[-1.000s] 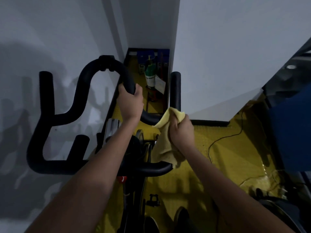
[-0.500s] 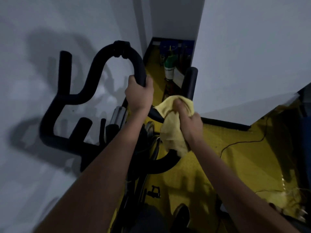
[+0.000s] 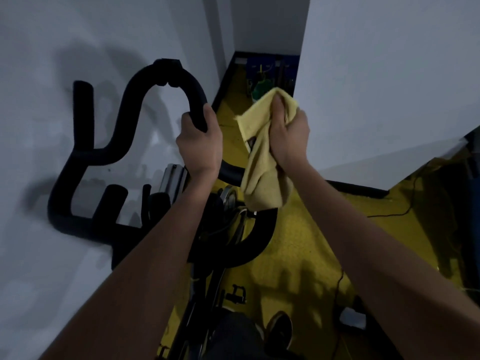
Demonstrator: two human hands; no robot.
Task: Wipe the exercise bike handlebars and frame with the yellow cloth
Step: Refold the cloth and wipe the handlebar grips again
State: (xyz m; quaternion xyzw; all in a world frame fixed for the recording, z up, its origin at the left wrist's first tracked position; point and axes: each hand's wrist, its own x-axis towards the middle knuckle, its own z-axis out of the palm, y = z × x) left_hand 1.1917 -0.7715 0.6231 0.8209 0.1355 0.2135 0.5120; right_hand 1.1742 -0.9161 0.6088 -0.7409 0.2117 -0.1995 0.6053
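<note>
Handlebars (image 3: 135,120) first: rigid black padded tubing, fixed to the bike frame (image 3: 205,289), heavy and unyielding, likely grippy under a palm, so good for bracing. Left hand (image 3: 200,149) wrapped in a tight grip round the central loop, near its lower right end. Yellow cloth (image 3: 259,162) next: soft, light, limp, best taken bunched at the top with the tail left free. Right hand (image 3: 288,136) in a closed grip on that bunch, apparently wrapped over the right upright bar, itself hidden; loose tail hanging below the fist, reaching the lower curved bar.
</note>
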